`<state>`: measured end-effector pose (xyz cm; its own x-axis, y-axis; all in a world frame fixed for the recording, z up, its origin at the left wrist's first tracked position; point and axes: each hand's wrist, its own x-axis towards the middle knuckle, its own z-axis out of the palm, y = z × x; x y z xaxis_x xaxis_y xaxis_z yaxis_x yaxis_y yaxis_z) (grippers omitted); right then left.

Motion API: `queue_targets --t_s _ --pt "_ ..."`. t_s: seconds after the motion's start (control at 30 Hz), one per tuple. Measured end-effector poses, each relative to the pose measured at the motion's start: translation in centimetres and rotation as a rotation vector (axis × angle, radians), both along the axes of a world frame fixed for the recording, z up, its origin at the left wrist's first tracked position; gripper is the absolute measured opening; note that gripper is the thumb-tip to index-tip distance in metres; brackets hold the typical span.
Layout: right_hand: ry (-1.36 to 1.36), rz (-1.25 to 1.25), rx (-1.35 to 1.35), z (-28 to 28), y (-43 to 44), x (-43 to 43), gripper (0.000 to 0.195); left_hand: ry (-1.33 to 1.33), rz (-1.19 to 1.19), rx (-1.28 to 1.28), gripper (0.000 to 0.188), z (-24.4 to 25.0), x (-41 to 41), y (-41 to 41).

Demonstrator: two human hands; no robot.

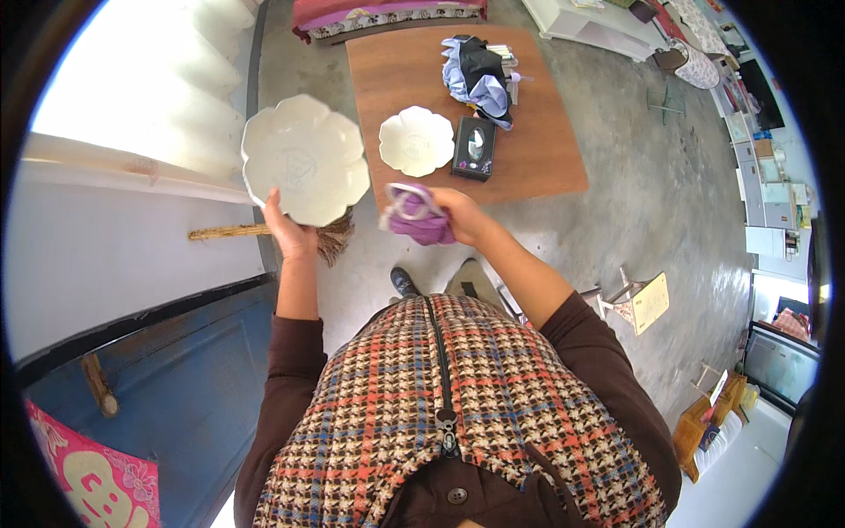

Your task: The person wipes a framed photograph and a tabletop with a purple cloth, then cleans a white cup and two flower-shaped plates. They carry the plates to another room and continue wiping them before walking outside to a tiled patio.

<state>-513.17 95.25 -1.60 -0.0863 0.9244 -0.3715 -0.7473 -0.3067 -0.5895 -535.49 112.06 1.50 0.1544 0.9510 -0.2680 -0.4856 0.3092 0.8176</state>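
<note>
My left hand (pixel 290 232) grips the near rim of a cream scalloped dish (pixel 305 155), thumb over the edge, and holds it up left of the table. The dish's inside faces me and bears a faint printed mark. A bunched purple cloth (pixel 422 221) with a pale edge is clutched in my right hand (pixel 462 214), just off the table's near edge and apart from the dish. On the wooden table (pixel 528 158) lies a smaller scalloped dish (pixel 417 142). Beside it stands a black tissue box (pixel 474 148) with a tissue showing in its opening.
A folded blue and black umbrella (pixel 485 76) lies farther back on the table, against several small items. Behind my left hand, a broom (pixel 335 237) rests near the wall. A small stool (pixel 643 300) stands on the concrete floor at right. A curtained window (pixel 152 86) is at left.
</note>
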Motion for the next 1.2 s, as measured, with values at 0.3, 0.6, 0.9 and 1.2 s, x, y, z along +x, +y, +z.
queue_targets --t_s 0.3,0.6,0.9,1.2 --pt "0.005 -0.214 -0.583 -23.3 0.4 4.5 0.034 0.052 0.107 -0.262 0.067 -9.1 -5.2 1.8" --pt "-0.021 -0.276 -0.972 -32.3 12.9 8.6 0.044 0.353 0.263 -0.446 0.052 -17.2 -7.8 2.4" --pt "-0.292 -0.307 -0.767 -35.6 11.9 12.1 0.023 0.494 0.092 -0.523 0.043 -28.4 -0.4 10.3" --pt "-0.745 -0.211 -0.746 -21.1 8.2 21.5 0.023 0.504 -0.227 -0.598 0.028 -39.2 18.1 13.3"
